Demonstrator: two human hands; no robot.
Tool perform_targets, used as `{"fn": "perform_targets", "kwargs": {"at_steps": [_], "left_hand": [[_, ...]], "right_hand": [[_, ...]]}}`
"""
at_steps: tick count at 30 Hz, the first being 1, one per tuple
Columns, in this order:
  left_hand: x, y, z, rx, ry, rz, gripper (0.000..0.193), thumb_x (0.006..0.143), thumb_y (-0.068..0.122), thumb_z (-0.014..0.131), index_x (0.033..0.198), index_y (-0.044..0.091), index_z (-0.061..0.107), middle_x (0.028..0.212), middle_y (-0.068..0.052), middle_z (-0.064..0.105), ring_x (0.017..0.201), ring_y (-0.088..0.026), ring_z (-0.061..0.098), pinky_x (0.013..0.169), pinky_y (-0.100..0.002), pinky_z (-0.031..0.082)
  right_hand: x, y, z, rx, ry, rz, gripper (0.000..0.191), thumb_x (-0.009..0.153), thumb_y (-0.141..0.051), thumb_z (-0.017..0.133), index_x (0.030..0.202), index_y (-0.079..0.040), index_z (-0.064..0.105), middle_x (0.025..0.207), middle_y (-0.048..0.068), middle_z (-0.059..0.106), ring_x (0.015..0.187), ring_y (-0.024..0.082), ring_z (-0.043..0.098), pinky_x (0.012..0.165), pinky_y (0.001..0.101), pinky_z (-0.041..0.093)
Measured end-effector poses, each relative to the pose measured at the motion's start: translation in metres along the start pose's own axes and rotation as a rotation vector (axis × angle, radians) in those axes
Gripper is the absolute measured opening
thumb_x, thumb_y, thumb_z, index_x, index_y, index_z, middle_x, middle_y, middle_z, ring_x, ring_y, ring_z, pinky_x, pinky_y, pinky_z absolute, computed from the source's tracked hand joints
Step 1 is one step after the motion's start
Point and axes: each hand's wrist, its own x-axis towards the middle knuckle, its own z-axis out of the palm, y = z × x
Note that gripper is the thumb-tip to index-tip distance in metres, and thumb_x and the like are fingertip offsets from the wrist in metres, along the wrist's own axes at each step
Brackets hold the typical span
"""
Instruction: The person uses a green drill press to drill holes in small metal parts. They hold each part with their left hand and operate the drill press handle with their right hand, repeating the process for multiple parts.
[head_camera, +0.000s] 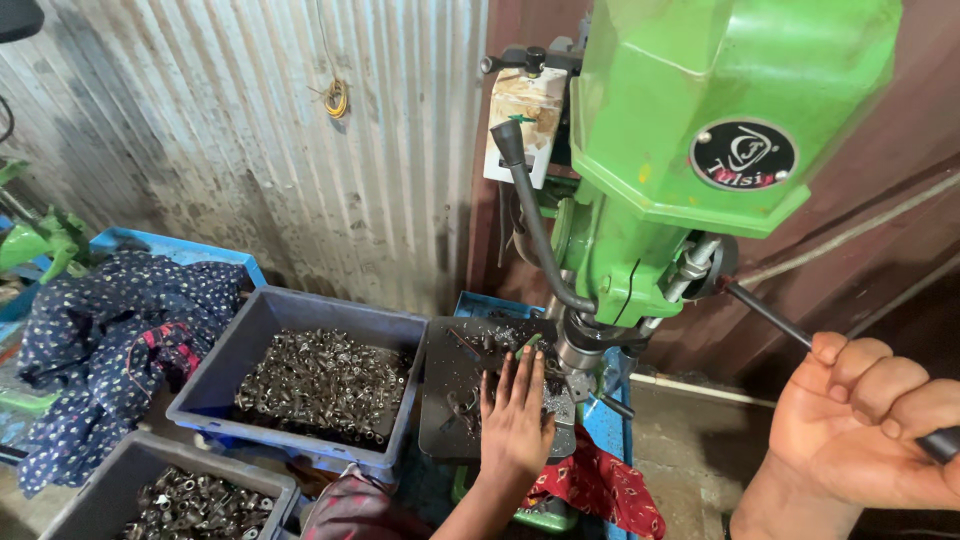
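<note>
A green drill press (700, 130) stands in front of me, its spindle (578, 352) over a dark metal work table (450, 400) strewn with small metal parts. My left hand (515, 415) lies flat on that table just left of the spindle, fingers spread over the small parts. My right hand (865, 420) is wrapped around the black feed handle (765, 310) of the drill press at the lower right. A second curved black lever (530, 210) rises at the machine's left side.
A grey-blue bin (255, 340) holds a heap of small metal parts left of the work table. Another bin (110, 480) sits below it. Dark patterned cloth (110, 320) lies at the left, red cloth (600, 485) under the table. Corrugated metal wall (250, 130) stands behind.
</note>
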Motion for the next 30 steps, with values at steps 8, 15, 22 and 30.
{"fn": "perform_targets", "kwargs": {"at_steps": [8,15,22,30], "left_hand": [[0.004,-0.022,-0.009,-0.035,0.199,-0.066,0.055,0.086,0.023,0.073,0.139,0.018,0.06,0.155,-0.009,0.046,0.149,-0.034,0.035,0.121,-0.054,0.021],[0.034,-0.035,-0.02,-0.191,0.086,-0.122,0.022,0.075,0.025,0.08,0.096,0.02,0.076,0.14,-0.005,0.058,0.14,-0.031,0.043,0.116,-0.053,0.025],[0.026,-0.08,-0.06,0.136,0.674,-0.304,0.04,0.08,0.016,0.073,0.119,0.013,0.066,0.136,-0.013,0.057,0.13,-0.038,0.05,0.106,-0.052,0.034],[0.072,-0.063,-0.043,0.157,-0.011,0.05,0.036,0.081,0.007,0.064,0.113,0.021,0.07,0.119,-0.005,0.067,0.119,-0.029,0.059,0.097,-0.045,0.044]], "right_hand": [[0.017,0.005,-0.011,-0.057,-0.066,-0.029,0.054,0.098,-0.063,0.045,0.076,-0.016,0.031,0.06,-0.002,0.029,0.061,0.013,0.025,0.071,0.0316,0.036],[0.108,0.007,0.038,-0.22,-0.126,0.118,0.044,0.112,-0.028,0.042,0.073,-0.021,0.023,0.063,-0.005,0.016,0.057,0.009,0.019,0.06,0.023,0.022],[0.129,0.007,0.088,-0.3,-0.275,0.122,0.05,0.111,-0.024,0.039,0.065,-0.02,0.02,0.059,-0.005,0.018,0.055,0.005,0.02,0.06,0.0178,0.022],[0.125,0.008,0.065,0.034,-0.095,0.222,0.041,0.115,-0.024,0.039,0.077,-0.015,0.029,0.064,-0.004,0.023,0.056,0.009,0.021,0.061,0.0229,0.023]]}}
